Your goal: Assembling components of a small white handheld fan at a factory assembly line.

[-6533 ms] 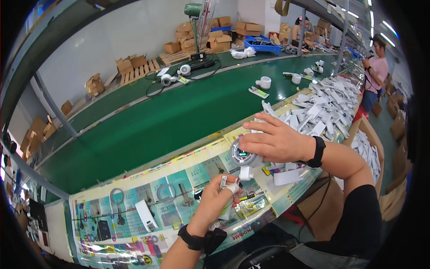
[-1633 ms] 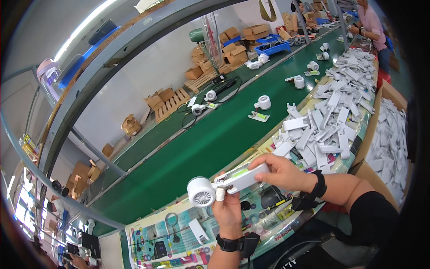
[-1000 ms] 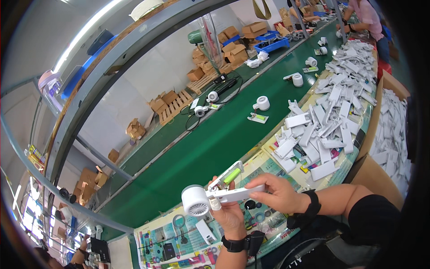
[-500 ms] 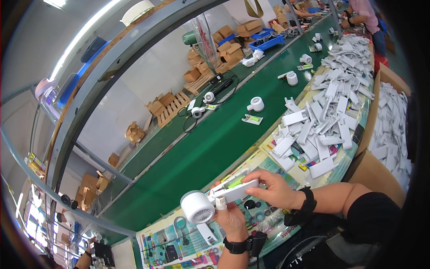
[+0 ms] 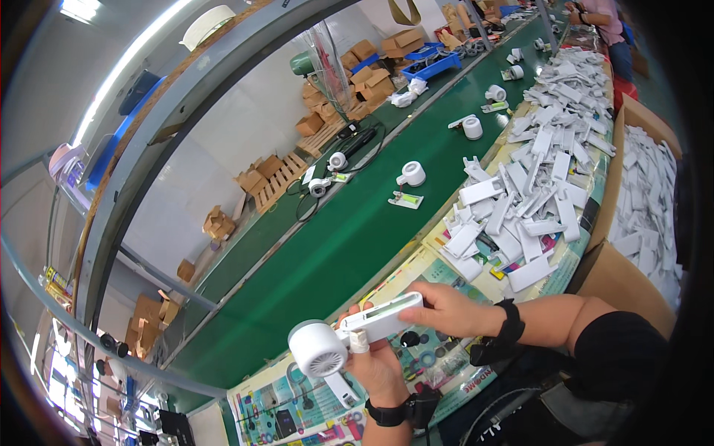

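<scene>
Lowered slightly, the white handheld fan (image 5: pixel 349 338) lies lengthwise between the hands: left hand (image 5: pixel 379 364) grips beneath (round head leftward), right hand (image 5: pixel 442 308) pinches the handle end.

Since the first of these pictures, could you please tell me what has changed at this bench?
Both hands were down on the printed mat then. Now the left hand and right hand hold a small white fan lifted above it. Over the last second the grip stayed the same. The green belt and white part pile look unchanged.
</scene>
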A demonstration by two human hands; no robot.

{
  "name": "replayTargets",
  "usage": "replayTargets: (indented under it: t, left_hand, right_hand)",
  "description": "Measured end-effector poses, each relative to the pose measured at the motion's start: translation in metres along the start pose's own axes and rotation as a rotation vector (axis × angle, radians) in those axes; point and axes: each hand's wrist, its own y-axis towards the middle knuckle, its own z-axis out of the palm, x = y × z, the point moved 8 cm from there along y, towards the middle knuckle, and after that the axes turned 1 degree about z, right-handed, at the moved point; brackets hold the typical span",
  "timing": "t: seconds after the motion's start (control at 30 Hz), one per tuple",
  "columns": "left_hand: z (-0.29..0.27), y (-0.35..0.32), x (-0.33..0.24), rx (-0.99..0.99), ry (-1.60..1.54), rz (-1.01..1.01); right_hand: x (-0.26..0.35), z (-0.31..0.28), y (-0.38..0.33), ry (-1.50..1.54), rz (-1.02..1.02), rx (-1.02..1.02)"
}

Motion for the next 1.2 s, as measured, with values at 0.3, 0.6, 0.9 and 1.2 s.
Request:
replayTargets:
  t: [0.3,0.6,0.9,1.2]
  left_hand:
    - [-0.011,0.006,0.011,-0.081,0.002,-0.073]
    - [-0.012,0.004,0.025,-0.080,-0.007,-0.237]
    - [-0.018,0.006,0.052,-0.016,-0.006,-0.444]
    - [-0.029,0.006,0.064,-0.057,-0.056,-0.505]
  right_hand:
    - [-0.004,-0.003,0.008,-0.123,-0.218,-0.075]
    - [-0.002,-0.009,-0.001,-0.251,-0.350,-0.182]
    - [-0.070,-0.007,0.009,0.320,0.457,-0.050]
    - [-0.091,0.010,0.005,0.514,0.679,0.092]
